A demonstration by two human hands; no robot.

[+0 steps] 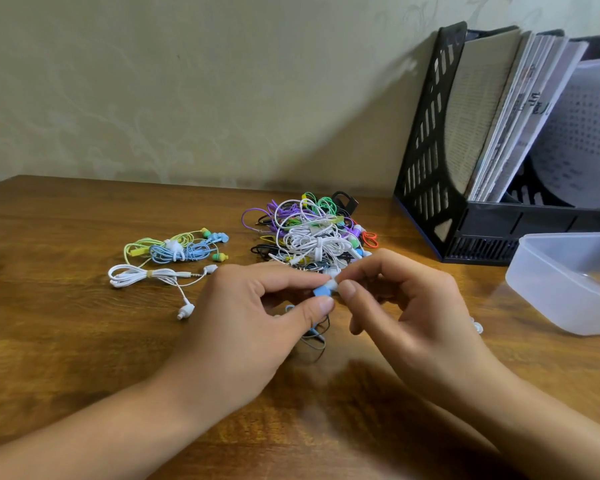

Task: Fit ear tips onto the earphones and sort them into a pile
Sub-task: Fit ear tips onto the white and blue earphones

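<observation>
My left hand (pixel 253 317) pinches a blue earbud (pixel 321 291) between thumb and forefinger above the table. My right hand (pixel 406 306) pinches a small white ear tip (pixel 332 283) against the earbud's end. The earbud's dark cable (pixel 316 337) hangs down under my hands onto the wood. Behind my hands lies a tangled heap of coloured earphones (pixel 309 233). To the left lie a white bundled earphone (pixel 149 277) and a blue and yellow-green bundle (pixel 177 249).
A translucent plastic tub (pixel 565 285) stands at the right on the wooden table (pixel 66 334). A loose clear ear tip (pixel 478 328) lies beside it. A black file rack (pixel 440 161) with books stands at the back right against the wall.
</observation>
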